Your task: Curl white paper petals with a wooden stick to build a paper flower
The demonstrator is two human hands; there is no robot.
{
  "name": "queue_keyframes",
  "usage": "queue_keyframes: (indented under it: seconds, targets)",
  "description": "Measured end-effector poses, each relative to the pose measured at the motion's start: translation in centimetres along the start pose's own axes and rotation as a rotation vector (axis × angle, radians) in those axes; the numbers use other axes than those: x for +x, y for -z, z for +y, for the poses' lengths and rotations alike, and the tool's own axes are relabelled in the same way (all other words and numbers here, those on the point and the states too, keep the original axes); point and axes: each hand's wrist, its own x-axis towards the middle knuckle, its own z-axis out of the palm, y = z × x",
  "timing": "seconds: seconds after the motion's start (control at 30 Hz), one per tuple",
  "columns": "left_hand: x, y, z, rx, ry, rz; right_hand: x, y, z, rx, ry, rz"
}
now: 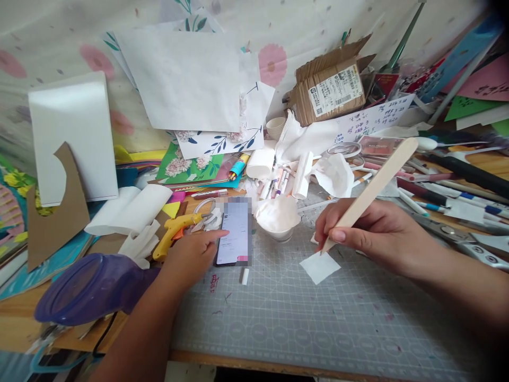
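Observation:
My left hand (194, 255) reaches in with its index finger stretched out, and the fingertip is at the lit screen of a phone (233, 236). Nothing is held in that hand; its other fingers are partly curled. My right hand (366, 231) grips a flat wooden craft stick (371, 193) like a pen, tilted up to the right. The stick's lower end meets a small white paper square (320, 267) on the grey cutting mat (278, 313). Between the hands stands a white paper bowl (278, 220) with an uneven rim. A short white stub (245, 276) lies below the phone.
A yellow glue gun (172, 233) and a purple rounded object (91, 289) lie left. Scissors (457, 233) and several pens and brushes crowd the right. Behind are rolled white tissue (304, 175), a cardboard box (330, 85) and large white sheets (186, 79).

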Motion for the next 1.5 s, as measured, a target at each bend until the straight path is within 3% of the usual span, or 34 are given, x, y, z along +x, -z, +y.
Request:
queue_keyframes:
  seconds: [0.23, 0.63, 0.77, 1.0, 1.2, 1.37, 1.5]
  targets:
    - [-1.8, -0.5, -1.3, -0.097, -0.059, 0.061, 0.0, 0.1, -0.1, -0.031, -0.002, 0.007]
    - [-2.6, -1.2, -0.4, 0.012, -0.121, -0.066, 0.0, 0.1, 0.0, -0.038, 0.002, 0.007]
    - [-2.8, -1.1, -0.5, -0.018, -0.148, -0.018, 0.0, 0.1, -0.1, -0.019, -0.003, 0.006]
    - [-2.3, -0.6, -1.6, -0.059, -0.041, 0.153, 0.0, 0.1, 0.0, -0.02, 0.006, 0.005]
    - [-2.2, -0.6, -1.6, -0.065, -0.057, 0.121, -0.1, 0.0, -0.1, -0.022, -0.007, -0.001]
    - [-2.2, -0.3, -0.9, -0.06, -0.03, 0.025, -0.1, 0.0, -0.1, -0.014, -0.009, 0.008]
    - [-2.1, -0.4, -1.0, -0.073, -0.029, 0.047, 0.0, 0.0, -0.2, -0.013, -0.005, 0.011]
